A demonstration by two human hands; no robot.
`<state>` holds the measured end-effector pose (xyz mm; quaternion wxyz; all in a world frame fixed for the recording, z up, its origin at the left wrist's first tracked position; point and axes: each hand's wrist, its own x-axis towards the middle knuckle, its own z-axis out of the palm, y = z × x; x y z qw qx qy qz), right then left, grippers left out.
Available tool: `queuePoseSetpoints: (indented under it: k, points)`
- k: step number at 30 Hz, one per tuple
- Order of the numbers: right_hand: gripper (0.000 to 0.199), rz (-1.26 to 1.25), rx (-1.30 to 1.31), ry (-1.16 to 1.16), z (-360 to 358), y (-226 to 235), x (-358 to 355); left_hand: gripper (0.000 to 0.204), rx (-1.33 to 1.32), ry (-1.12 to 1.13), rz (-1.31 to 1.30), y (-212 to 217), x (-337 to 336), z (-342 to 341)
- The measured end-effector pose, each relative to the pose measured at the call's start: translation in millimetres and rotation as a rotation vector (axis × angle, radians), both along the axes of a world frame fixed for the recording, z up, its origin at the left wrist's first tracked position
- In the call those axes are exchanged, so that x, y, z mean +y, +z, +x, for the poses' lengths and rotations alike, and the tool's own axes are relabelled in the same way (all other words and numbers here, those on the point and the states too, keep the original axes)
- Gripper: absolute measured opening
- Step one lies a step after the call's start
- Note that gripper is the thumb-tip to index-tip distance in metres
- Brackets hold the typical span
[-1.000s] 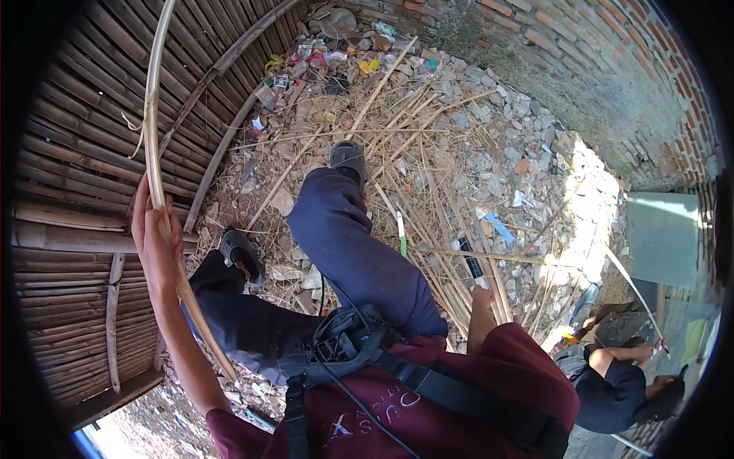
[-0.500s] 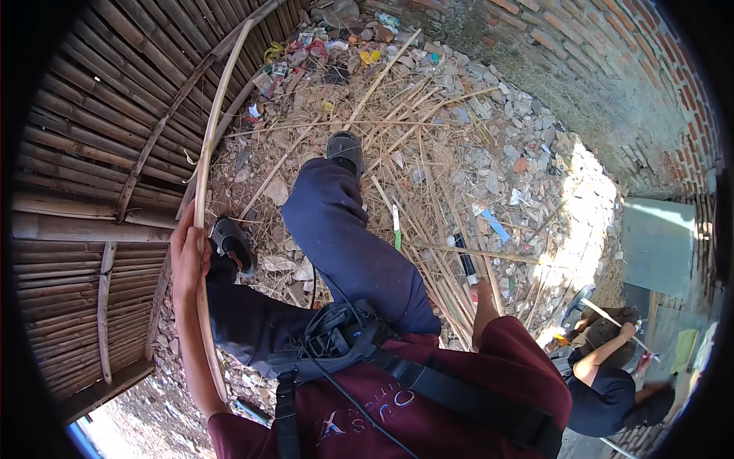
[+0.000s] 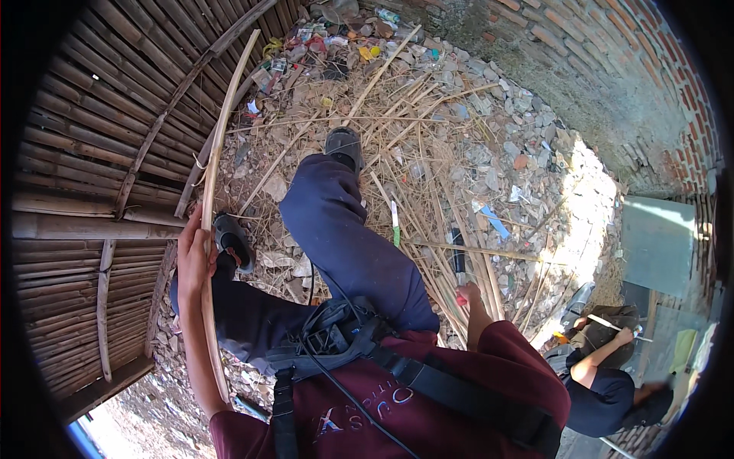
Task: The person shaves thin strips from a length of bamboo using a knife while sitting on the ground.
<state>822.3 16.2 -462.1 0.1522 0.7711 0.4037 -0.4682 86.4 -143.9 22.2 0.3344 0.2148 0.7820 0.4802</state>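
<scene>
A long pale bamboo strip (image 3: 227,122) runs upright along my left side, bowed slightly, its far end near the woven wall. My left hand (image 3: 196,256) is closed around its middle, and its lower part lies along my left forearm. At my right side, my right hand (image 3: 474,297) is closed on a knife-like tool (image 3: 458,256) with a dark blade and what looks like a red handle. The blade points away from me over split bamboo strips (image 3: 451,294) on the ground. A small white-and-green stick-like thing (image 3: 395,223) lies by my right leg.
A bamboo-slat wall (image 3: 84,168) stands close on the left. Brick wall (image 3: 604,84) curves round the far right. Rubble and litter (image 3: 489,153) cover the ground. At lower right another person (image 3: 600,390) crouches, holding a pale stick (image 3: 604,322).
The bamboo strip has shifted toward me and slightly right at its far end. My right hand and its tool have moved slightly left, and the blade has turned. The other person's stick changed angle.
</scene>
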Motion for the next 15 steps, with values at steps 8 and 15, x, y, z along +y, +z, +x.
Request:
queuePoseSetpoints:
  k: [8, 15]
  points:
    - [0.051, 0.467, -0.388, 0.064, 47, 21, 9, 0.067, -0.065, -0.017, 0.002, -26, 2, 8]
    - [0.02, 1.012, -0.008, 0.269, -100, 73, 51, 0.067, -0.102, -0.03, 0.023, -18, -18, 17]
